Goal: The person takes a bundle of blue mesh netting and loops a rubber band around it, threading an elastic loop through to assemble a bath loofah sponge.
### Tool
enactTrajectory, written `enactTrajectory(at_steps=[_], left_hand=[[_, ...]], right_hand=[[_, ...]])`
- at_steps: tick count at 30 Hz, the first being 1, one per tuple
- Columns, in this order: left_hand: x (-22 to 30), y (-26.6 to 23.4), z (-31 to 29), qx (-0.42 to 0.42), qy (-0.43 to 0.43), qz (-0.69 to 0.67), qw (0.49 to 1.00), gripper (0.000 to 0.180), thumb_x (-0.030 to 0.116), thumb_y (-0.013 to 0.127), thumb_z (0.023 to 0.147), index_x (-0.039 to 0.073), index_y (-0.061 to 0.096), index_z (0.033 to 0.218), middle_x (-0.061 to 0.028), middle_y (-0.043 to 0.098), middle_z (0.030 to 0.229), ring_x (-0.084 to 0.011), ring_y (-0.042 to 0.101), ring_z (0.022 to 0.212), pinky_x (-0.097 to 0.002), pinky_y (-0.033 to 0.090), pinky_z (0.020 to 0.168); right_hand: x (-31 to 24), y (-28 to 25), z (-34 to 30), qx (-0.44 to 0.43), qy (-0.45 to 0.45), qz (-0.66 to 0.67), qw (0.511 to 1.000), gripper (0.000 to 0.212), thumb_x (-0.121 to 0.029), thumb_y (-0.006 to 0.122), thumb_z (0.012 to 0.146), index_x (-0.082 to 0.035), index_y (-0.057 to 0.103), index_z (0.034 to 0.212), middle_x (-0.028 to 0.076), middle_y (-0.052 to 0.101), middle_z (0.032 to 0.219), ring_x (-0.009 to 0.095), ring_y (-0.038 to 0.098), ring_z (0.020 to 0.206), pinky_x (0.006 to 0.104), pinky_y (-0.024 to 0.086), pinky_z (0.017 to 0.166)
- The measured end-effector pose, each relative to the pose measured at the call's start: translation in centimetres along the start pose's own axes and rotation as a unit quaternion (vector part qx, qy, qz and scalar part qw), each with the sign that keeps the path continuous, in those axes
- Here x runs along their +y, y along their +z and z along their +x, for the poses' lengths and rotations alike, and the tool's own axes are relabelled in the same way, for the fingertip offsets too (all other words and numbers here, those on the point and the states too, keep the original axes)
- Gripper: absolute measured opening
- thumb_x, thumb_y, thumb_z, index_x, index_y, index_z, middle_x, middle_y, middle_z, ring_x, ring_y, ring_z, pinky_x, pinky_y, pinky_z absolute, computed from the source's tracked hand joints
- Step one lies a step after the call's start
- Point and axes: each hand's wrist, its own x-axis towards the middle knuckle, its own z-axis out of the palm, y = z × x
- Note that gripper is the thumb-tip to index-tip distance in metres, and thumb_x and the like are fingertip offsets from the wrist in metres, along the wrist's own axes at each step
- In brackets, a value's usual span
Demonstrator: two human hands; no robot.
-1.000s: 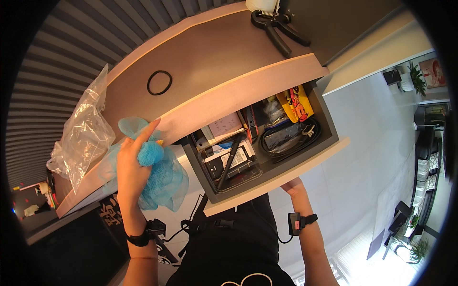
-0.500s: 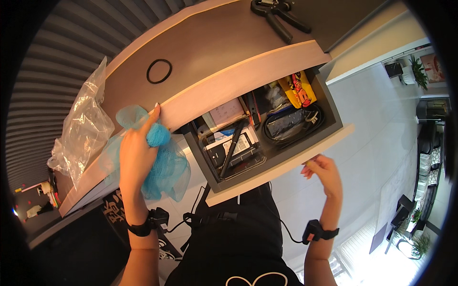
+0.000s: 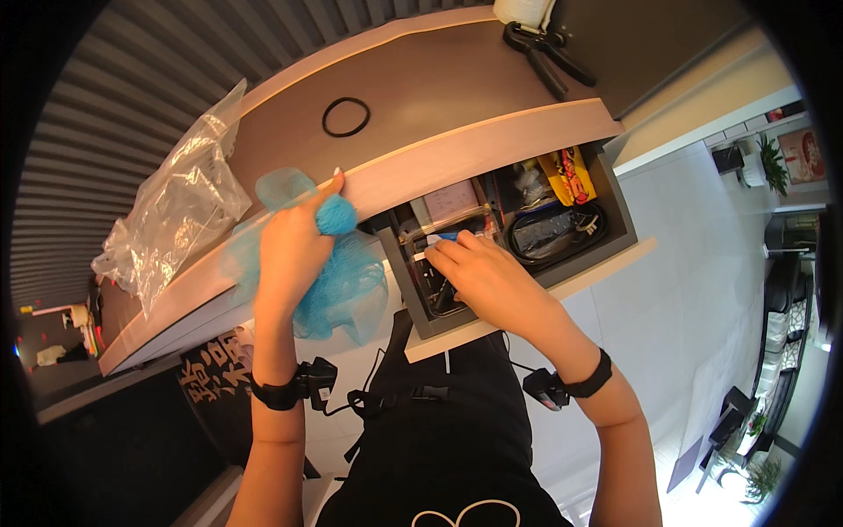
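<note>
My left hand [image 3: 294, 255] is closed around a light-blue mesh bath puff [image 3: 347, 294], pressing it against the desk's front edge. Loose netting hangs below the fingers, and a tight blue bunch sticks out beside the thumb. Below the desktop, a dark drawer [image 3: 623, 228] stands pulled out. My right hand [image 3: 487, 277] reaches over its front into the left part, fingers bent down and drawn together at a clear plastic tray [image 3: 443, 307]. Whatever the fingertips grip is hidden. To their right lie a coiled black cable [image 3: 606, 224] and a yellow packet [image 3: 569, 176].
A crumpled clear plastic bag [image 3: 184, 211] lies at the desk's left edge. On the desktop are a black elastic band [image 3: 345, 117] and a black hand grip trainer [image 3: 549, 61], with a white roll [image 3: 524, 10] behind. The drawer front [image 3: 536, 299] juts toward my body.
My right hand has moved from outside the drawer's front right, up and left into the drawer. The left hand keeps hold of the bath puff. The view has shifted slightly.
</note>
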Motion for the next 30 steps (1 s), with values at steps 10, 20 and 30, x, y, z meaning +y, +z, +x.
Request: enactTrajectory(at_steps=[10,20,30], left_hand=[[-1.0,0.2,0.0,-0.001,0.022,0.018,1.0,0.061,0.002,0.054,0.07,0.023,0.056,0.127,-0.0183,0.063,0.084,-0.035,0.06,0.079,-0.0417,0.045,0.076],[-1.0,0.0,0.0,-0.007,0.015,-0.005,1.0,0.06,0.002,0.054,0.069,0.02,0.057,0.126,-0.0192,0.063,0.09,-0.0364,0.06,0.084,-0.0424,0.045,0.077],[-0.9,-0.2,0.2,-0.016,0.004,-0.019,1.0,0.056,0.008,0.06,0.072,0.023,0.056,0.126,-0.0196,0.064,0.092,-0.0356,0.061,0.086,-0.0401,0.045,0.078]], right_hand=[[1.0,0.2,1.3,-0.095,-0.024,-0.092,0.991,0.062,-0.013,0.074,0.064,0.001,0.05,0.119,0.012,0.053,0.112,0.028,0.05,0.107,0.0385,0.04,0.09],[2.1,-1.5,-0.1,-0.037,0.019,0.07,0.997,0.045,-0.003,0.059,0.07,0.003,0.05,0.114,0.022,0.058,0.106,0.038,0.055,0.1,0.0408,0.045,0.089],[2.3,-1.9,-1.2,0.042,0.107,0.135,0.984,0.036,-0.002,0.056,0.073,-0.001,0.06,0.109,0.018,0.062,0.111,0.034,0.057,0.107,0.0388,0.046,0.092]])
